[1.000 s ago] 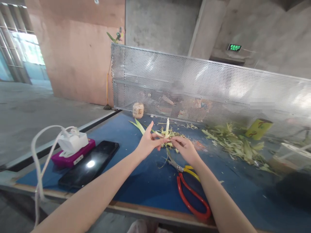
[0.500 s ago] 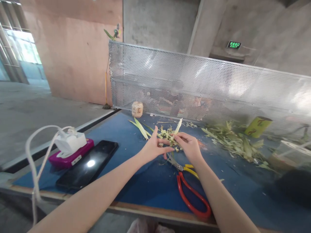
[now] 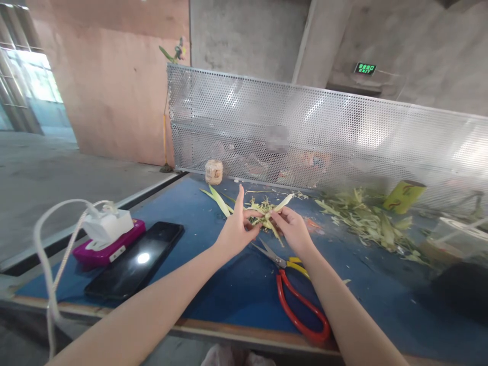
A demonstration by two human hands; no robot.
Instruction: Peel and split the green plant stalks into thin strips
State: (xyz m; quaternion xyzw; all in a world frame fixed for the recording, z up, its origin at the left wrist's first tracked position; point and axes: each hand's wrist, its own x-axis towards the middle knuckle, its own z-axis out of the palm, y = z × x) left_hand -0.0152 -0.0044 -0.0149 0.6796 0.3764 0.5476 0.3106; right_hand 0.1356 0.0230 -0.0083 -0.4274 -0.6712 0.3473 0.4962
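Note:
My left hand (image 3: 235,230) and my right hand (image 3: 292,230) meet above the blue table (image 3: 213,284), both pinching a pale green leaf strip (image 3: 280,206) that slants up to the right. The left index finger sticks straight up while thumb and other fingers pinch the strip's lower end. My right fingers curl around its middle. Directly under the hands lies a small heap of leaf trimmings (image 3: 261,208).
Red-handled scissors (image 3: 295,292) lie open just below my right wrist. A black phone (image 3: 135,259) and a magenta box with a white charger (image 3: 107,231) sit at left. More leaf scraps (image 3: 366,223), a yellow-green cylinder (image 3: 404,195) and a perforated metal screen (image 3: 324,132) stand behind.
The leaf strip has tipped from upright to slanting right. Both hands have stayed together, and the left index finger now points up.

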